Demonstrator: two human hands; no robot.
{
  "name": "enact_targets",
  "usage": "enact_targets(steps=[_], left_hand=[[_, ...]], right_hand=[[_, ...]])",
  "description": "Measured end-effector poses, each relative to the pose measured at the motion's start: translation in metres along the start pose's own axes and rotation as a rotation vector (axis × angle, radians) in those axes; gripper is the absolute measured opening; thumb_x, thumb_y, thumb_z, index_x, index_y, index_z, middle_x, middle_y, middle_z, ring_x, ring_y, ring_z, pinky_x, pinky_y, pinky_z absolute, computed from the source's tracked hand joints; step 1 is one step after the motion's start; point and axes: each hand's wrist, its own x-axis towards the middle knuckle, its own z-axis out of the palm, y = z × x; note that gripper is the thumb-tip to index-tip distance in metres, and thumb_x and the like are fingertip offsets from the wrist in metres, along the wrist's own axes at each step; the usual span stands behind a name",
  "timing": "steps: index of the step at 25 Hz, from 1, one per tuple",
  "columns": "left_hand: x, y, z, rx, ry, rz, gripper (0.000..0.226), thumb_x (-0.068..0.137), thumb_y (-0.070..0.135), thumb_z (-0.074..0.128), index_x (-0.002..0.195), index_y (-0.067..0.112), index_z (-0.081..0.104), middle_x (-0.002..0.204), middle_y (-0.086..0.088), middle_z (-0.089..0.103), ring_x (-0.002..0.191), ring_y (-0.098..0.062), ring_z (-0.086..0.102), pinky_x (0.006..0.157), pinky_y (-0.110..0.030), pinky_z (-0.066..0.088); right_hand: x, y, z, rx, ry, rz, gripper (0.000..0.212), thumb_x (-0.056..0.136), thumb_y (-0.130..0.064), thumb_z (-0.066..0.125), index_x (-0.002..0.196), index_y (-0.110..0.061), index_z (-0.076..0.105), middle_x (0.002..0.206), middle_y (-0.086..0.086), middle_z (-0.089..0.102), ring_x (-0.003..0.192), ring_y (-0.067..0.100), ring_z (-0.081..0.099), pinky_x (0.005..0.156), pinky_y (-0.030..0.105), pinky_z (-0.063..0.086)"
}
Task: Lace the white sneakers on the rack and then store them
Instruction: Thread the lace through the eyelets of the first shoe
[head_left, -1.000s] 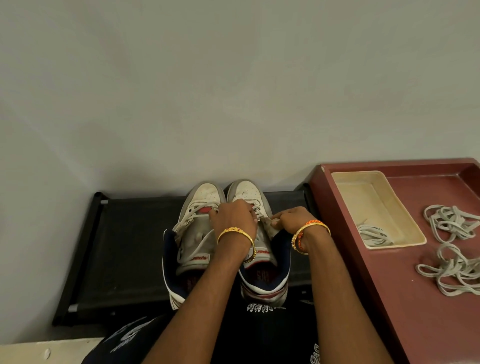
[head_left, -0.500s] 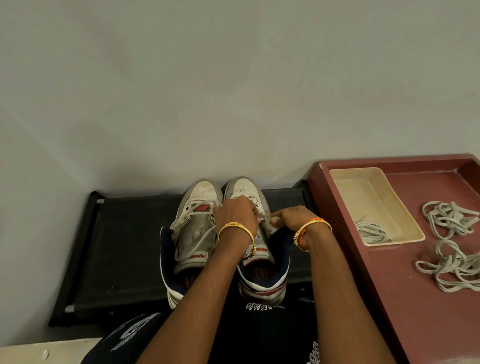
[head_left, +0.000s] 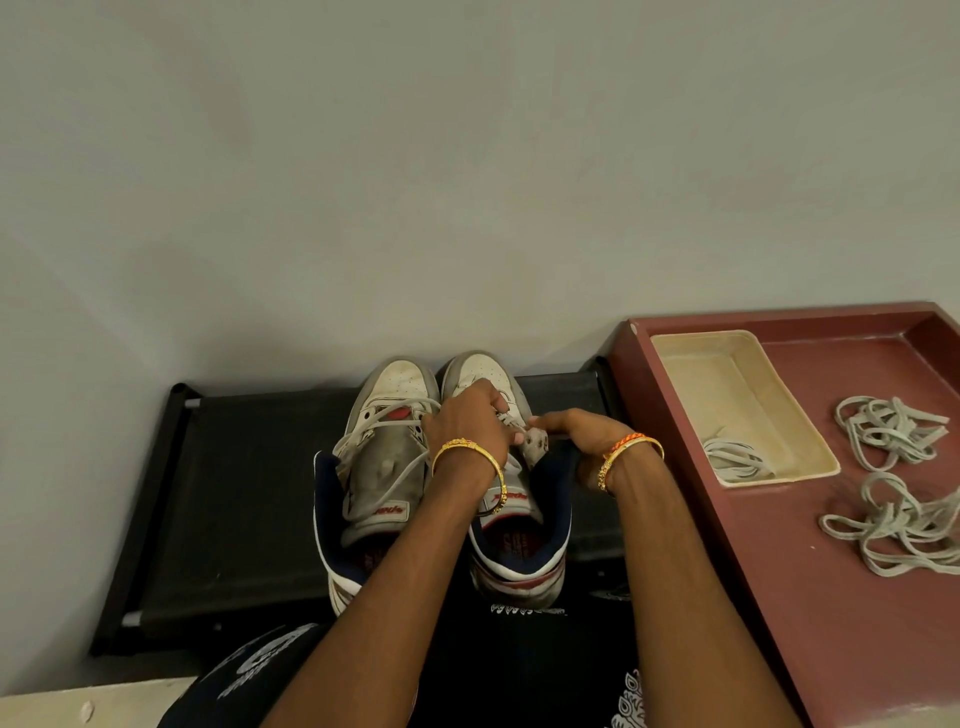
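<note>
Two white high-top sneakers with navy collars stand side by side on a black rack (head_left: 234, 499), toes toward the wall. The left sneaker (head_left: 382, 467) has a loose white lace running across its tongue. My left hand (head_left: 467, 426) rests on the upper part of the right sneaker (head_left: 519, 540), fingers pinched on its lace near the eyelets. My right hand (head_left: 576, 431) grips the right sneaker's side flap beside the eyelets, thumb and fingers closed on it. Both wrists carry gold bangles. The lace's path under my hands is hidden.
A dark red tray (head_left: 810, 597) sits right of the rack, holding a cream plastic tray (head_left: 691, 364) with a coiled lace (head_left: 737, 460) and two loose bundles of white laces (head_left: 891, 431) (head_left: 898, 530). A grey wall stands close behind. My dark-clothed lap is below the sneakers.
My hands stay on the right sneaker, with only small finger shifts at the eyelets. The view has tilted slightly, so everything sits a little higher in the frame.
</note>
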Motion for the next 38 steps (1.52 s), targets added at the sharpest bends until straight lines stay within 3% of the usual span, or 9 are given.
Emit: enact_targets(steps=[6,10,15,19,23,27,30,33,38], left_hand=[[-0.008,-0.011,-0.007,-0.184,-0.093,0.009,0.033,0.071,0.014,0.077,0.092,0.027,0.054,0.082,0.007,0.069,0.094,-0.019,0.064,0.093,-0.037,0.046],[-0.024,-0.023,-0.02,0.036,-0.183,0.162,0.051,0.07,0.023,0.079,0.116,0.021,0.057,0.121,-0.002,0.049,0.116,-0.02,0.047,0.096,-0.031,0.041],[-0.034,-0.026,-0.029,0.152,0.053,0.292,0.02,0.085,0.024,0.066,0.1,0.011,0.072,0.115,-0.006,0.06,0.107,-0.021,0.054,0.088,-0.029,0.042],[-0.038,-0.033,-0.049,-0.262,0.275,0.058,0.028,0.093,0.027,0.054,0.085,0.005,0.07,0.082,-0.011,0.068,0.078,-0.024,0.061,0.077,-0.034,0.049],[-0.037,-0.063,-0.079,-0.794,0.576,-0.38,0.022,0.093,0.007,0.042,0.103,0.006,0.062,0.103,-0.016,0.066,0.088,-0.028,0.065,0.081,-0.043,0.055],[-0.054,-0.053,-0.083,-0.652,0.646,-0.312,0.055,0.08,-0.009,0.052,0.131,0.009,0.044,0.138,-0.016,0.037,0.119,-0.03,0.046,0.086,-0.029,0.043],[-0.05,-0.045,-0.054,-0.07,0.468,0.027,0.042,0.082,0.005,0.057,0.124,0.012,0.055,0.142,-0.013,0.037,0.137,-0.029,0.024,0.107,-0.042,0.025],[-0.037,-0.053,-0.029,-0.029,0.097,0.064,0.029,0.093,0.025,0.039,0.102,0.018,0.066,0.114,-0.011,0.063,0.111,-0.027,0.053,0.103,-0.048,0.037],[-0.027,-0.065,-0.029,-0.322,0.032,-0.067,0.035,0.099,0.025,0.039,0.101,0.008,0.069,0.1,-0.013,0.067,0.095,-0.026,0.059,0.087,-0.031,0.043]], right_hand=[[-0.006,-0.003,0.003,0.047,-0.037,0.078,0.008,0.088,-0.006,0.056,0.089,0.001,0.06,0.087,0.015,0.06,0.077,0.024,0.057,0.06,0.032,0.047],[-0.007,0.001,0.001,0.034,0.04,-0.006,0.014,0.086,-0.001,0.059,0.098,0.006,0.06,0.084,0.014,0.059,0.072,0.023,0.056,0.058,0.032,0.049],[-0.023,0.005,-0.018,0.236,0.328,-0.246,0.011,0.081,0.001,0.064,0.07,-0.002,0.063,0.072,0.011,0.062,0.062,0.017,0.058,0.056,0.025,0.051],[-0.061,0.01,-0.043,0.486,0.577,-0.447,0.004,0.08,-0.005,0.066,0.077,-0.002,0.068,0.066,0.007,0.062,0.059,0.014,0.058,0.064,0.026,0.055],[-0.092,0.002,-0.054,0.807,0.926,-0.686,0.007,0.078,-0.008,0.065,0.074,-0.013,0.066,0.072,0.0,0.065,0.061,0.011,0.061,0.06,0.019,0.053],[-0.081,0.011,-0.032,0.332,1.219,-0.883,0.013,0.082,-0.005,0.057,0.089,-0.012,0.066,0.093,0.005,0.063,0.086,0.019,0.057,0.076,0.029,0.048],[-0.038,0.029,-0.007,-0.311,0.705,-0.817,0.023,0.088,-0.004,0.053,0.104,-0.011,0.069,0.103,0.009,0.068,0.098,0.025,0.061,0.09,0.042,0.05],[-0.018,0.039,0.001,-0.608,0.22,-0.53,0.028,0.09,-0.008,0.052,0.113,-0.015,0.066,0.107,0.01,0.068,0.098,0.022,0.06,0.089,0.033,0.048],[-0.024,0.041,-0.004,-0.594,0.294,-0.546,0.018,0.092,-0.01,0.054,0.085,-0.01,0.071,0.081,0.008,0.065,0.079,0.018,0.056,0.07,0.025,0.041]])
